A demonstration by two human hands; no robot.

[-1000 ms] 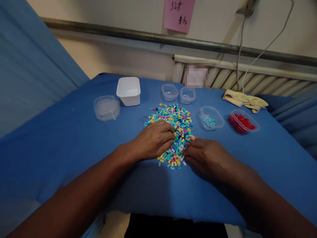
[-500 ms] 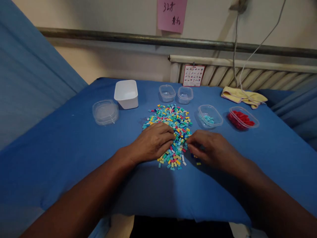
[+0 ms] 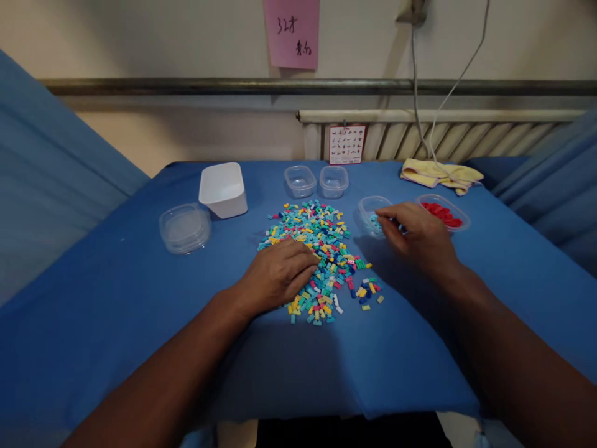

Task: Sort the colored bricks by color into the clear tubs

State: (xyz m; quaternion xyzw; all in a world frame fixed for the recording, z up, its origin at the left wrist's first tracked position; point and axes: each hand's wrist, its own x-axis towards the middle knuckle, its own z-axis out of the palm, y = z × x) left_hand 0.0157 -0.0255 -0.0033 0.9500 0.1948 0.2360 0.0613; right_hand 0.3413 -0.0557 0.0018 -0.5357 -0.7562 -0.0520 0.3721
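Observation:
A spread-out pile of small toy building bricks (image 3: 321, 230) in many colours lies mid-table. My left hand (image 3: 282, 274) rests on the left side of this pile with its fingers curled together, fingertips hidden among the bricks. My right hand (image 3: 422, 239) is over the near right side of a clear plastic box (image 3: 365, 214) with light blue bricks (image 3: 374, 221) in it. Its thumb and forefinger are pinched; anything between them is too small to make out. A small loose group of bricks (image 3: 368, 291) lies right of the pile.
Red pieces (image 3: 441, 214) fill a clear box (image 3: 462, 223) behind my right hand. Two clear boxes (image 3: 300, 182) stand at the back. Left are a white tub (image 3: 228, 204) and stacked clear lids (image 3: 185, 229). A yellow cloth (image 3: 431, 173) lies at the back right.
My right hand has moved from the pile's right edge up and right to the box of light blue bricks. My left hand stays on the pile. The view has shifted slightly.

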